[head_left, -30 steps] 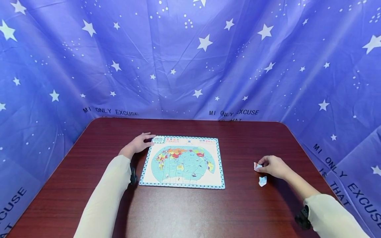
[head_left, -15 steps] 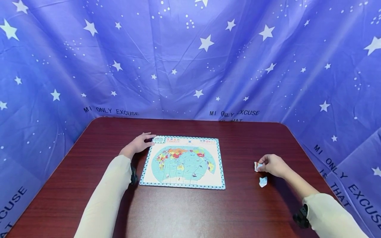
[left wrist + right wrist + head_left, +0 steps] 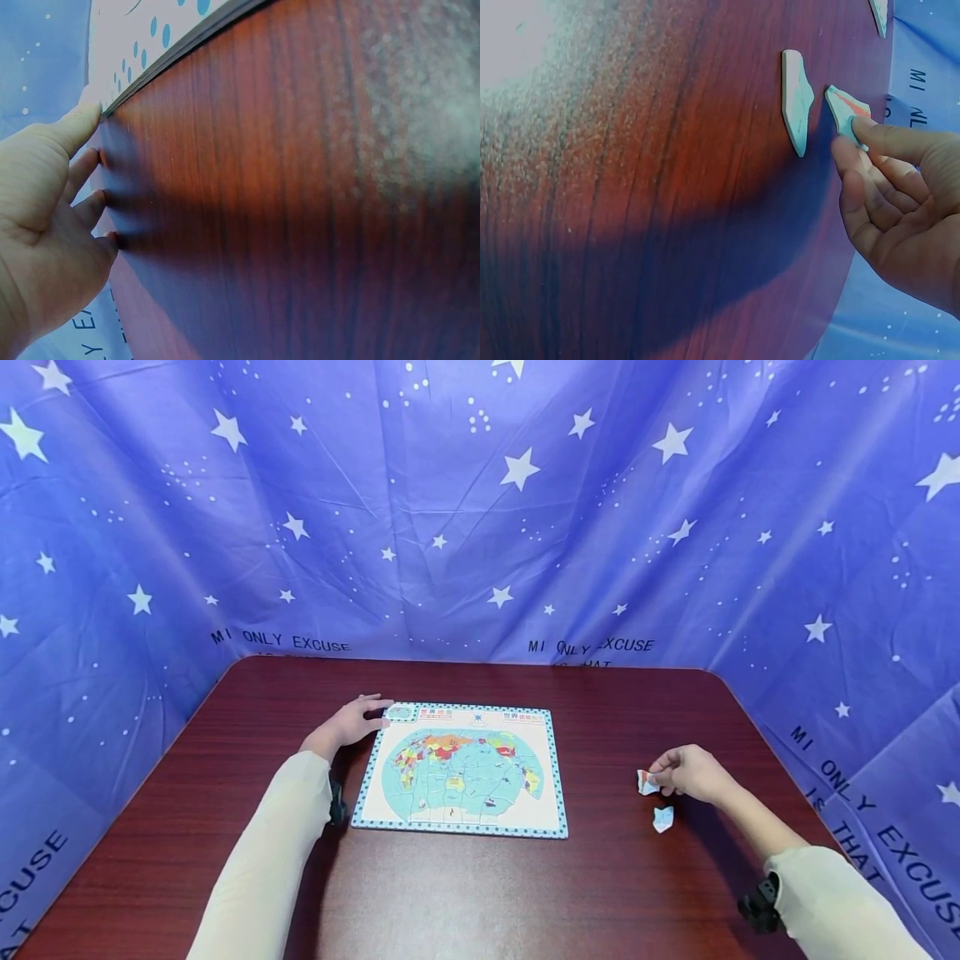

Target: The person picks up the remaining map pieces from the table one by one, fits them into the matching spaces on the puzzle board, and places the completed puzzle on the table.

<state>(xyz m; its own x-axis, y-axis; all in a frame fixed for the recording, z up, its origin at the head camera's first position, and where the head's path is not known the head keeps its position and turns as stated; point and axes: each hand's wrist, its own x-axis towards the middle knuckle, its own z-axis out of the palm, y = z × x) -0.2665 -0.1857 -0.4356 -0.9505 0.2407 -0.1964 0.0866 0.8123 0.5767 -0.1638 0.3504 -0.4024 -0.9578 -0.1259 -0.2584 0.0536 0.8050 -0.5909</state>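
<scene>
A world map jigsaw puzzle (image 3: 459,777) in a white board with a dotted border lies on the table. At its far left corner my left hand (image 3: 351,722) rests with fingers extended. In the left wrist view, the thumb (image 3: 79,124) touches the board's corner (image 3: 139,56), while other fingertips reach the tabletop. Off to the board's right, my right hand (image 3: 690,774) pinches a puzzle piece (image 3: 849,112), pale blue with an orange patch, between thumb and fingers. A second puzzle piece (image 3: 663,819), pale blue and white, lies on the table just nearer than that hand.
The dark red wooden table (image 3: 465,902) has rounded far corners. A purple-blue curtain (image 3: 480,527) with white stars hangs behind it and along both sides. Black wrist cameras sit at both sleeves, the right one (image 3: 761,906) close over the tabletop.
The pinched puzzle piece has turned slightly in my right hand's fingers, and that hand has shifted a little. My left hand, the board and the loose piece stay in place.
</scene>
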